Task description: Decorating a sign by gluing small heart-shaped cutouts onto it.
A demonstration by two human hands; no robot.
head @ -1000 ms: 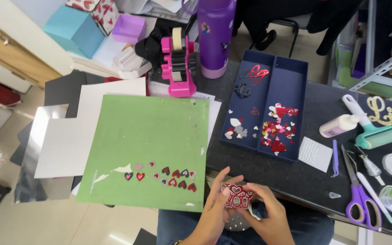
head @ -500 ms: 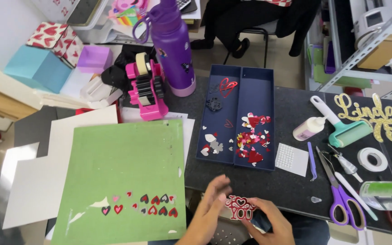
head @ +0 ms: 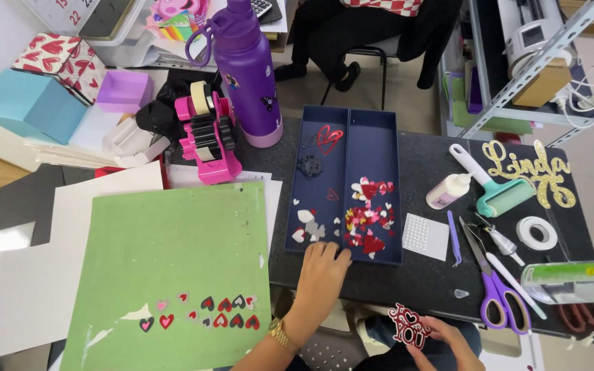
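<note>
Left hand: the left hand (head: 322, 270) lay palm down with fingers loosely spread, grasping nothing, its fingertips (head: 336, 252) at the front edge of the navy tray (head: 346, 120); a gold watch (head: 282, 334) sat on the wrist.
Right hand: the right hand (head: 443, 339) pinched the paper cutout (head: 410, 325) between thumb and fingers, low in the view, off the near edge of the surface.
Paper cutout: flat, lacy and openwork, red and black with pale edges, rounded loops along its outline; held tilted, in front of the person's lap.
Navy tray: rectangular, matte, split into 2 long compartments; the right compartment held a heap of small paper hearts (head: 366, 220) in red, pink and white, the left compartment a few white hearts near the hand and a dark cutout farther back.
Surface: the surface (head: 421, 154) was dark and speckled, stone-like.
Green mat: the green mat (head: 173, 254) was square, dull and scuffed, with a row of small red, pink and black hearts (head: 204, 310) near its front.
Scissors: purple-handled scissors (head: 491, 288) lay to the right of the tray.
Bottle: a tall purple bottle (head: 245, 75) stood behind the tray, beside a pink tape dispenser (head: 204, 141).
</note>
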